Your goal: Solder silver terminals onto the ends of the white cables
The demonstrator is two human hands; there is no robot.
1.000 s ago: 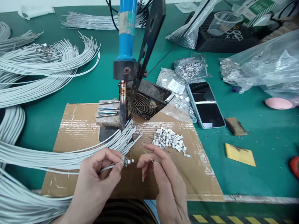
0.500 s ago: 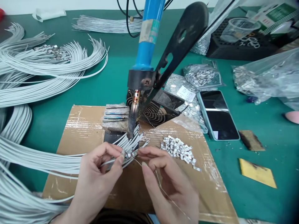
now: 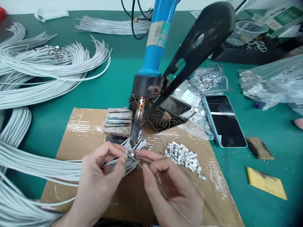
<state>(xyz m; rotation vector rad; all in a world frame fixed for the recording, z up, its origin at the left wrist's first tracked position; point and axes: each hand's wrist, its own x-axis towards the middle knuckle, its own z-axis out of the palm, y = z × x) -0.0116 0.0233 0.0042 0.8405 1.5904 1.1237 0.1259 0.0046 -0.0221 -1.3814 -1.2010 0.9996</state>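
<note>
My left hand (image 3: 100, 181) pinches a white wire (image 3: 111, 163) near its end, which carries a small metal terminal. My right hand (image 3: 170, 186) pinches a thin strand of solder wire (image 3: 165, 195) and holds its tip against that terminal. Both meet just below the tip of a blue-handled soldering iron (image 3: 138, 126) fixed in a black stand (image 3: 189, 56). A bundle of white wires (image 3: 47, 164) lies under my left hand on a cardboard sheet (image 3: 78, 132). A small pile of metal terminals (image 3: 183, 156) sits right of my hands.
More white wire bundles (image 3: 47, 66) cover the green table on the left. A small fan (image 3: 158, 118) stands behind the iron. A phone (image 3: 223, 121) lies to the right, with bags of terminals (image 3: 208, 78), a yellow sponge (image 3: 266, 187) and a black tray (image 3: 251, 52).
My right hand has moved left and brought the solder wire to the terminal held in my left hand. Both hands have risen closer to the iron tip. The camera has leaned in.
</note>
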